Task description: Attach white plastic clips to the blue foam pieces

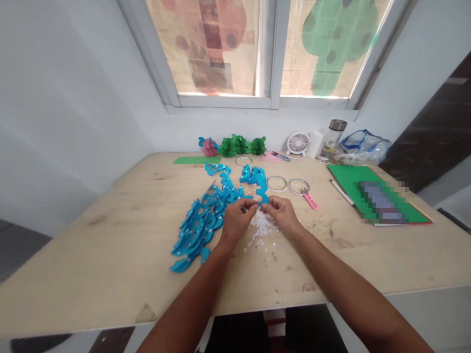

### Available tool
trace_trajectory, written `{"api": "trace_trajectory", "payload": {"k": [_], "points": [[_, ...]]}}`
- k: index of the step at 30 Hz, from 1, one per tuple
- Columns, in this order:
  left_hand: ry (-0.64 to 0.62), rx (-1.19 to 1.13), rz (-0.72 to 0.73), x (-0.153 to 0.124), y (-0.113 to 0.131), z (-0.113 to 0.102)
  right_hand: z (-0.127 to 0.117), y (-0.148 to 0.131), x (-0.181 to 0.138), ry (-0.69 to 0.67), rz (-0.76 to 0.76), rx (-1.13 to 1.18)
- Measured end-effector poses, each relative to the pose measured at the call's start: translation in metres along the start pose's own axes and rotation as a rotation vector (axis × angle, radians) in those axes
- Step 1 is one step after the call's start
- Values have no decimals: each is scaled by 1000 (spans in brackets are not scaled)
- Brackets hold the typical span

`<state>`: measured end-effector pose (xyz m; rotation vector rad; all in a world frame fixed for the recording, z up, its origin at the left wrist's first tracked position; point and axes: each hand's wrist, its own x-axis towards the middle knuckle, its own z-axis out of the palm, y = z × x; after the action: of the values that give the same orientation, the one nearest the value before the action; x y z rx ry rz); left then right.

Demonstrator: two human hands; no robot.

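Note:
Between the fingertips of my left hand (239,215) and my right hand (281,211) is a curved blue paper cutout (262,191), held up over the table. Both hands are closed in a pinch at its lower end. To the left of my left hand spreads a big heap of similar blue paper cutouts (200,220), many with small white bits on them. A smaller group of blue cutouts (250,174) lies just beyond the hands. Scattered below my fingers are small white paper bits (262,225).
Rolls of tape (276,183) and pink-handled scissors (309,198) lie right of the hands. Green sheets (353,176), a white pen (342,192) and a blurred object are farther right. Along the wall stand paper figures (240,144), a small fan (298,143) and a glass bottle (331,141).

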<state>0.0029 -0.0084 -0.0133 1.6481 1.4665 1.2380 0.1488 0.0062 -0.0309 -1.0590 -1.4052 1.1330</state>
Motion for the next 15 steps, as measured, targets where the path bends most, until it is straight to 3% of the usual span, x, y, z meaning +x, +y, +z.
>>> {"api": "trace_trajectory", "payload": {"k": [15], "points": [[16, 57, 56, 1, 0, 0, -1, 1, 0, 5, 14, 45]]}}
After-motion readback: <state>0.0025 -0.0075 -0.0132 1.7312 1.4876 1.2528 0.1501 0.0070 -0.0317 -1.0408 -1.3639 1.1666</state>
